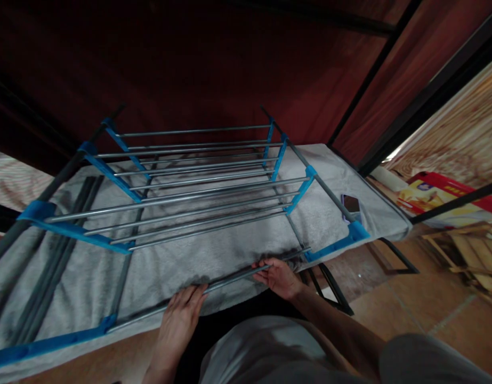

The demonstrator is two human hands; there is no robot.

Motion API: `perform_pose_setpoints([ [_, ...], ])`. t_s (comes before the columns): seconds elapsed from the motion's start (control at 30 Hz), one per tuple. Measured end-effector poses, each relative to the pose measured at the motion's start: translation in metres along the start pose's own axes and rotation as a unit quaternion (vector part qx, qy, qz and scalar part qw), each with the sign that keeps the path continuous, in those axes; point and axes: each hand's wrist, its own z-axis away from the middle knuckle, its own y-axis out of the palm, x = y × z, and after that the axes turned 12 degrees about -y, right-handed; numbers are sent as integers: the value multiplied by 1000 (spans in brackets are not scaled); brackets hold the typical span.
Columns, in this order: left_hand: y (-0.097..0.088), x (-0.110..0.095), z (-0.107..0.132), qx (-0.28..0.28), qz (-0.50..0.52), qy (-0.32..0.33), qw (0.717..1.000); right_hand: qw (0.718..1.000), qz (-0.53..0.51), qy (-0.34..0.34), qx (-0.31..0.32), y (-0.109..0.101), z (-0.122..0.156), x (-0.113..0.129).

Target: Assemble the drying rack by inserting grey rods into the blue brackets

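Observation:
A grey metal rod [233, 278] runs along the near side of a partly assembled rack, whose uprights carry blue plastic brackets [297, 193]. My left hand [184, 311] is closed over the rod left of its middle. Farther right, my right hand [278, 275] has its fingers curled around the same rod, palm turned up. The rod's left end meets the near-left blue bracket [65, 341], and its right end reaches the near-right blue bracket [336, 244]. Several more metal rods [214, 193] span the brackets behind my hands.
The rack lies on a grey blanket [230, 240]. Loose dark tubes [56, 272] rest at the left, and a phone [351, 207] lies at the right. Red fabric [214, 69] hangs behind. A red and yellow package [437, 194] and wooden slats [469, 256] are at far right.

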Motion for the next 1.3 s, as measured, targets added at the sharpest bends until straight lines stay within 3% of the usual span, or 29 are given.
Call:
perform_pose_setpoints([
  [0.27,5,3,6,-20,-17,31,999,999,-9,25,-21,-1,2,-4],
  [0.5,4,-6,9,-17,-18,17,1000,1000,-10,15,-7,-4,-2,-1],
  [0.77,2,13,26,-3,-34,38,999,998,-12,56,6,-4,-1,-16],
  [1.3,1,16,16,-16,-26,55,998,997,-25,55,-41,2,8,-18],
])
